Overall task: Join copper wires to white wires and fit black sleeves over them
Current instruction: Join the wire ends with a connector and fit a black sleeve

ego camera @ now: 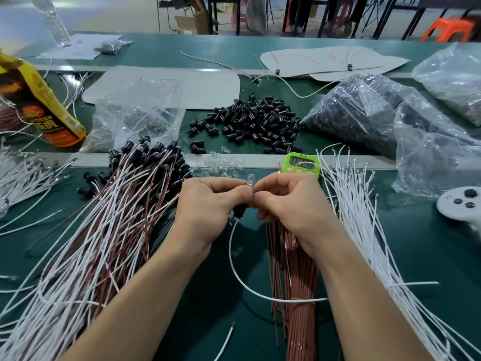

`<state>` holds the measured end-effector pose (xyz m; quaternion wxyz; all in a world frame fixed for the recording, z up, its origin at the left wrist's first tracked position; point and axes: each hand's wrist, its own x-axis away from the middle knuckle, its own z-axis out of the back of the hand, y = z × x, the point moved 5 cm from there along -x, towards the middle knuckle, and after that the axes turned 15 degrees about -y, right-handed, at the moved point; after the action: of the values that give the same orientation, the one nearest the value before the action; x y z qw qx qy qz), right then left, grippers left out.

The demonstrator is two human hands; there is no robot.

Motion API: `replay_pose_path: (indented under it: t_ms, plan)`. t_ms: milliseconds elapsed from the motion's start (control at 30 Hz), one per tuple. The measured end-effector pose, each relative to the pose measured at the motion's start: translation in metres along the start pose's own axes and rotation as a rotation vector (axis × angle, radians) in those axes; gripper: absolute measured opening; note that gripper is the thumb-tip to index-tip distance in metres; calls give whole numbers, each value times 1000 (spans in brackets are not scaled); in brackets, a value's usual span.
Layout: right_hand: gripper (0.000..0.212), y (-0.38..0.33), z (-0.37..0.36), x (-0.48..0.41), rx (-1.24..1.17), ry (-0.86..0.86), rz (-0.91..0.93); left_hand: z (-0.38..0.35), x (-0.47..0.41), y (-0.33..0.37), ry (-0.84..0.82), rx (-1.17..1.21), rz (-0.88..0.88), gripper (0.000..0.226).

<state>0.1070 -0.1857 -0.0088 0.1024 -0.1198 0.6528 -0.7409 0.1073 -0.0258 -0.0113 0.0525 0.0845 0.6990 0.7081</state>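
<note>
My left hand (208, 201) and my right hand (289, 201) meet above the green table, fingertips together. Between them sits a small clear bulb (251, 177), and a black sleeve (239, 211) shows under my left fingers. A white wire (235, 272) loops down from the sleeve toward my right forearm. My right hand pinches the top of the piece at the bulb. A bundle of copper-brown wires (294, 295) lies under my right wrist. Loose white wires (364, 217) fan out to the right. Loose black sleeves (255, 123) are heaped behind.
Finished wire pairs with black sleeves (117, 217) pile up on the left. Also here: a green timer (300, 164), clear bulbs (223, 165), plastic bags of parts (390, 113), a yellow bottle (39, 105) and a white controller (460, 204) at the right edge.
</note>
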Motion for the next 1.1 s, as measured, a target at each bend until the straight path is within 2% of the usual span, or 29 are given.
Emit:
replay_pose_path:
  t_ms: [133, 333, 433, 600, 667, 733, 900, 1000, 1100]
  plan:
    - [21, -1, -6, -1, -34, -71, -19, 0, 1, 3, 19, 60, 12, 17]
    - [9, -2, -9, -1, -115, -45, 22, 4, 4, 6, 47, 134, 61, 15]
    - [8, -3, -13, 0, -84, 9, 40, 5, 5, 5, 84, 203, 79, 11]
    - [23, -6, -23, 1, 63, 71, 49, 3, 5, 3, 88, 322, 111, 4]
    - [17, -8, -26, 0, 83, 85, 72, 1, 6, 4, 79, 339, 115, 9]
    - [18, -9, -24, 1, 83, 126, 93, 0, 7, 6, 76, 319, 126, 4]
    - [17, -12, -26, 7, 50, 259, 125, 4, 7, 5, 110, 284, 121, 19]
    - [14, -14, -19, 7, 59, 351, 146, 5, 8, 6, 125, 262, 101, 18]
    - [14, -13, -12, 5, 63, 330, 123, 5, 8, 7, 118, 233, 99, 17]
